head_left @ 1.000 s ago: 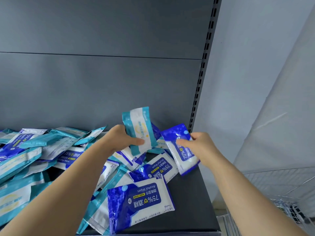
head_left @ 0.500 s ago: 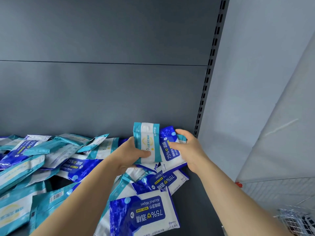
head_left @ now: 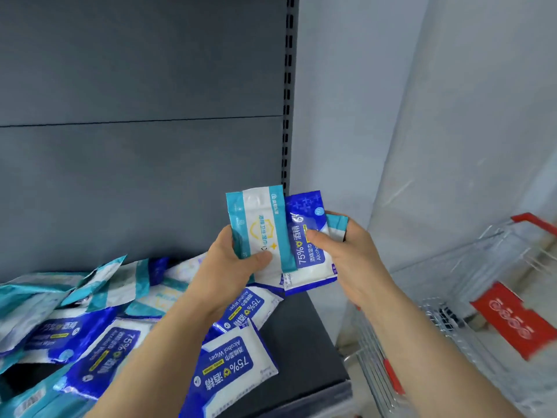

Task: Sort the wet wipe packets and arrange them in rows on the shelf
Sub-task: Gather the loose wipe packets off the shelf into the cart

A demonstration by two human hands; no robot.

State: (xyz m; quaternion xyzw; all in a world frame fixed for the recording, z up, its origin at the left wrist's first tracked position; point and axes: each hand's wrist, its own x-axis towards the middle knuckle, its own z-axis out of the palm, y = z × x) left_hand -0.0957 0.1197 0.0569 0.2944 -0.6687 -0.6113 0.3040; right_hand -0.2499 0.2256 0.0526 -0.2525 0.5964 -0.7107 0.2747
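As I sort, frame centre: left hand grips teal packet; right hand pinches blue packet; best to keep colours apart, laying each flat on shelf, lower right, starting rows

place: shop | cues: slotted gondola shelf; wire shopping trolley, red handle; heaped wipe packets
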